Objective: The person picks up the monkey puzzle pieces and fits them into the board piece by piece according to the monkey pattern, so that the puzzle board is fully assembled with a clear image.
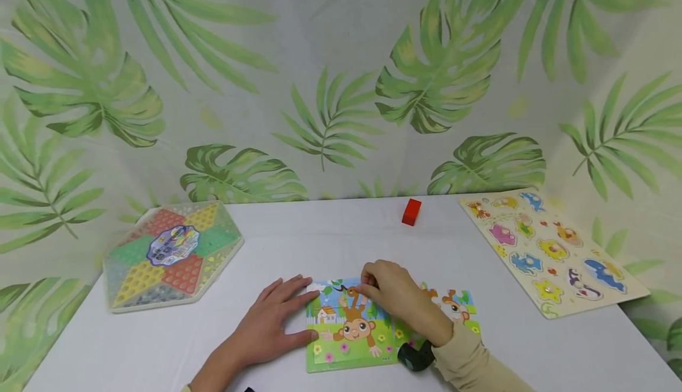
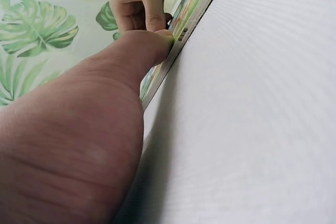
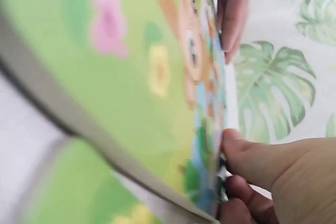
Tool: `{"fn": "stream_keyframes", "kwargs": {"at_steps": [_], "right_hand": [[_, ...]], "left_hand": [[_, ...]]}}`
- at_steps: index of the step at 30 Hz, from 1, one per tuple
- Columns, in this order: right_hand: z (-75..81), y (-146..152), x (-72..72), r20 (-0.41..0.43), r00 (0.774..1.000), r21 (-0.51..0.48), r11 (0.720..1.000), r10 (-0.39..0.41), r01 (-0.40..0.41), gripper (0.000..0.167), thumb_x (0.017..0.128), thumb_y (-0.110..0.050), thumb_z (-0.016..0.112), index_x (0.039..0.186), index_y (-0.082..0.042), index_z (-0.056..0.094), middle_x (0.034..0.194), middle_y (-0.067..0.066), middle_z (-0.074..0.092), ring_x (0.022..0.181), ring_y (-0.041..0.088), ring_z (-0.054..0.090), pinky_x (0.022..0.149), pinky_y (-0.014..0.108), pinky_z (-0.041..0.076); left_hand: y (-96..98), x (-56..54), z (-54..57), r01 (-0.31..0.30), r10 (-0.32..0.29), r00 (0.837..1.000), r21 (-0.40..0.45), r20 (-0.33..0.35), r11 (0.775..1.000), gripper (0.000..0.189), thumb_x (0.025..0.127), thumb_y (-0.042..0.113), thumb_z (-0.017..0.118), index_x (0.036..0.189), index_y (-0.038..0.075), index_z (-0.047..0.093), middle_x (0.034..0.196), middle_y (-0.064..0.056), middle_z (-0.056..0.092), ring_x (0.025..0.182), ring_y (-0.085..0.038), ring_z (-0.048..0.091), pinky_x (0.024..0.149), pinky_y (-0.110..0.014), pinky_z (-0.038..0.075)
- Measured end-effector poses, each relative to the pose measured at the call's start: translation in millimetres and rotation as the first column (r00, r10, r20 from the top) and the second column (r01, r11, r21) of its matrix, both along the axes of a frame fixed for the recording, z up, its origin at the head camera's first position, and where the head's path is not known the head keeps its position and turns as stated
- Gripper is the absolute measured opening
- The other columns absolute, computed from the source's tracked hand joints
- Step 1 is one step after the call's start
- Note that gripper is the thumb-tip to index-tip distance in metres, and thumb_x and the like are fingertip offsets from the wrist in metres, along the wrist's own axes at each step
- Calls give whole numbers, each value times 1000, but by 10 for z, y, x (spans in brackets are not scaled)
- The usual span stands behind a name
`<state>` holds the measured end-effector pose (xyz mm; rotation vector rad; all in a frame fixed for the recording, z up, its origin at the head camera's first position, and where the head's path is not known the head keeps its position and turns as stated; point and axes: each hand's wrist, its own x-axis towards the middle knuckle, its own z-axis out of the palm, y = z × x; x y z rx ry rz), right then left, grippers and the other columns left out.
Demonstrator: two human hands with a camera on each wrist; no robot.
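Observation:
A monkey jigsaw puzzle lies in its green-edged tray on the table. My left hand rests at its left side with fingers spread, the fingertips and thumb touching the edge. Over the top right of the picture is my right hand, fingers curled and thumb down on the puzzle. A small puzzle piece seems pinched there, mostly hidden by the fingers. In the right wrist view the right hand has thumb and curled fingers at the puzzle's far edge. The left wrist view shows the left thumb against the tray's side.
Partly under the right forearm lies another monkey picture. A hexagonal Chinese checkers box stands at left, a red block at the back, and a sea-animal peg puzzle board at right. A leaf-print curtain hangs behind.

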<state>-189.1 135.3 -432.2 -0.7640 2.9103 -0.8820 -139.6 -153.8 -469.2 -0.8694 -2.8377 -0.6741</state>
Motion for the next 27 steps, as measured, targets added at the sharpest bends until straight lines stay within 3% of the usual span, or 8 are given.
{"fn": "stream_keyframes", "kwargs": {"at_steps": [6, 11, 17, 21, 27], "right_hand": [[45, 86, -8, 57, 995, 1, 997, 76, -76, 10, 90, -16, 81, 94, -12, 73, 84, -6, 61, 75, 10, 53, 66, 23, 47], [86, 225, -38, 114, 972, -6, 979, 205, -206, 36, 88, -21, 83, 119, -6, 73, 101, -3, 68, 87, 11, 59, 76, 24, 53], [118, 434, -97, 219, 916, -42, 941, 336, -335, 61, 90, -18, 82, 145, -10, 57, 120, 0, 69, 105, 14, 65, 90, 29, 58], [139, 525, -121, 261, 888, -58, 924, 379, -378, 66, 90, -20, 82, 149, -12, 53, 133, 2, 66, 116, 18, 65, 96, 33, 58], [189, 606, -140, 273, 887, -66, 927, 373, -369, 63, 90, -21, 82, 146, -11, 55, 138, 4, 64, 119, 22, 65, 100, 35, 57]], "left_hand": [[5, 4, 3, 6, -6, 1000, -2, -20, 1000, 67, 91, 64, 67, 146, 26, 60, 158, 2, 49, 150, -24, 40, 124, -54, 28], [-2, 7, -6, 2, -3, 1000, -6, -29, 1000, 67, 90, 64, 67, 145, 26, 60, 157, 2, 49, 150, -24, 41, 124, -54, 29], [7, 23, -22, -2, 2, 999, -1, -42, 1000, 68, 89, 64, 69, 145, 26, 61, 157, 1, 51, 149, -24, 42, 123, -53, 29], [11, 29, -21, -2, 2, 999, 1, -38, 1000, 67, 90, 64, 69, 145, 26, 61, 157, 2, 50, 150, -24, 41, 123, -53, 29], [4, 17, -11, -5, 4, 999, -6, -34, 1000, 68, 90, 65, 68, 146, 27, 60, 157, 2, 50, 150, -23, 40, 124, -52, 28]]}}
